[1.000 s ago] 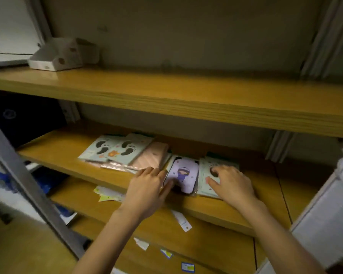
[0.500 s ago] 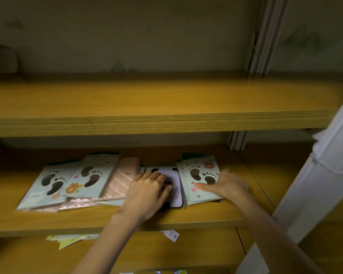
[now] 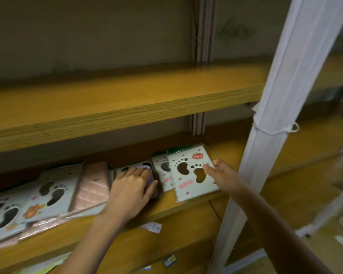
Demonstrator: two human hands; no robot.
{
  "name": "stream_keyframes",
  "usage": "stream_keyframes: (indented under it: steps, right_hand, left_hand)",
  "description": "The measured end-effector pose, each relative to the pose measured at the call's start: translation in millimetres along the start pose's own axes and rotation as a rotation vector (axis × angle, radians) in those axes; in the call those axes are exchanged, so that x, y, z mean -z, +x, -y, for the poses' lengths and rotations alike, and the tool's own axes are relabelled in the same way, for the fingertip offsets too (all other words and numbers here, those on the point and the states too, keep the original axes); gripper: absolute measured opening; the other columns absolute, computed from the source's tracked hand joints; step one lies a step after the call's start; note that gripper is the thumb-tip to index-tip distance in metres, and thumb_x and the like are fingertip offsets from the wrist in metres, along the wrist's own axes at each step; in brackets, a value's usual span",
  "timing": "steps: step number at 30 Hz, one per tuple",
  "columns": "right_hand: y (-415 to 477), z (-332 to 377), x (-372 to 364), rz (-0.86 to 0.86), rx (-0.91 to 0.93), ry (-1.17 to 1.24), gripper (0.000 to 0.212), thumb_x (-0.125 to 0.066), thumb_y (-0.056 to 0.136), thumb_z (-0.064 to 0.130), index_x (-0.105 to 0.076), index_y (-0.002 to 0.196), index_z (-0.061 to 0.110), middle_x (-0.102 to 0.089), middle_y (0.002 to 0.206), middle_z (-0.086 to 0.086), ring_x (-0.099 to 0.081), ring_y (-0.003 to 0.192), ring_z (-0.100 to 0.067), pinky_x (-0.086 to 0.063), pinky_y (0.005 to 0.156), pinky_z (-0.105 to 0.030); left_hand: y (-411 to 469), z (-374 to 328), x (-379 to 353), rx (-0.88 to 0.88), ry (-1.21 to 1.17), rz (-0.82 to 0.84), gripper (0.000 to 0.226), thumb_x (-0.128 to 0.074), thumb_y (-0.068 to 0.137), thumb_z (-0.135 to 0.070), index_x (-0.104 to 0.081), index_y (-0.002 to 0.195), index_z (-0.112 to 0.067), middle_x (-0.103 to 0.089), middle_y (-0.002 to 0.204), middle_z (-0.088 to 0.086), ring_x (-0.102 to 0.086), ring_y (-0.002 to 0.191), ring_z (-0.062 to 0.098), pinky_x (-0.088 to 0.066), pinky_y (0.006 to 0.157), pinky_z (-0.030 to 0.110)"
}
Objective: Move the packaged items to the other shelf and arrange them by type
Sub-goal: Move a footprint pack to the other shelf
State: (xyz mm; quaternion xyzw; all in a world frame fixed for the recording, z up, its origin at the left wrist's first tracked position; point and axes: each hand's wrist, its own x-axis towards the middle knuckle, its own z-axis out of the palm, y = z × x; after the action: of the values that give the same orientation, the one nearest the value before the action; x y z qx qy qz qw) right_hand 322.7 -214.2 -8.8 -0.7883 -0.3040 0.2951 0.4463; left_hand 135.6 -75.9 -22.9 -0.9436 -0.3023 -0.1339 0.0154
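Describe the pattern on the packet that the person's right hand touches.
Packet: pale green, dark paw-print cutouts, pink marks, pink word BEAR. Head view.
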Motion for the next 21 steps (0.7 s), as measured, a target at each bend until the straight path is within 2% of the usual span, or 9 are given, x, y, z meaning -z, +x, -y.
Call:
stream_keyframes:
  steps: [3,7,15,19,21]
  right_hand:
    - [-17.5,-10.0,18.1,0.009,-0.031,0.030,0.014,-0.048,0.096,0.030,-0.050,0.096,0.015,-0.067,0.084,0.001,-0.066,0.069,-0.007,-0.055,0.058,-0.020]
    - [-40.5,-25.3,42.4,0.112,-0.057,0.034,0.018,-0.048,0.096,0.029,-0.055,0.099,0.013,-0.067,0.082,0.003,-0.066,0.066,-0.006,-0.050,0.050,-0.014]
    - [-88.1,-70.2,105.6,0.277,-0.039,0.087,0.014,-0.045,0.097,0.025,-0.053,0.104,0.016,-0.069,0.084,0.003,-0.069,0.064,-0.004,-0.050,0.053,-0.013]
    - [-114.0,-95.1,149.6,0.315,-0.019,0.059,0.023,-0.046,0.097,0.026,-0.051,0.114,0.013,-0.069,0.091,0.001,-0.069,0.069,-0.005,-0.050,0.056,-0.014]
    - [-124.6,-108.0,174.7,0.311,-0.018,0.077,0.022,-0.045,0.097,0.026,-0.052,0.114,0.012,-0.070,0.093,-0.002,-0.070,0.072,-0.007,-0.052,0.059,-0.017]
  left_hand:
    - [-0.9,-19.8,3.4,-0.040,-0.010,-0.031,0.040,-0.045,0.091,-0.043,-0.057,0.121,-0.018,-0.063,0.119,0.004,-0.057,0.110,0.024,-0.044,0.090,0.037]
    - [-6.2,-50.4,3.4,-0.068,-0.024,-0.038,0.038,-0.046,0.091,-0.042,-0.057,0.121,-0.019,-0.063,0.119,0.004,-0.058,0.109,0.023,-0.045,0.090,0.036]
    - [-36.7,-127.8,8.7,-0.020,0.047,-0.032,0.037,-0.053,0.089,-0.039,-0.061,0.116,-0.016,-0.066,0.114,0.005,-0.062,0.103,0.023,-0.050,0.084,0.037]
    - [-51.7,-179.3,10.6,0.005,0.073,-0.041,0.030,-0.065,0.081,-0.034,-0.066,0.105,-0.015,-0.071,0.100,0.005,-0.067,0.091,0.024,-0.054,0.075,0.037]
    - [-55.6,-207.5,10.5,0.017,0.076,-0.044,0.028,-0.065,0.082,-0.033,-0.066,0.103,-0.015,-0.072,0.096,0.004,-0.068,0.087,0.023,-0.055,0.071,0.036]
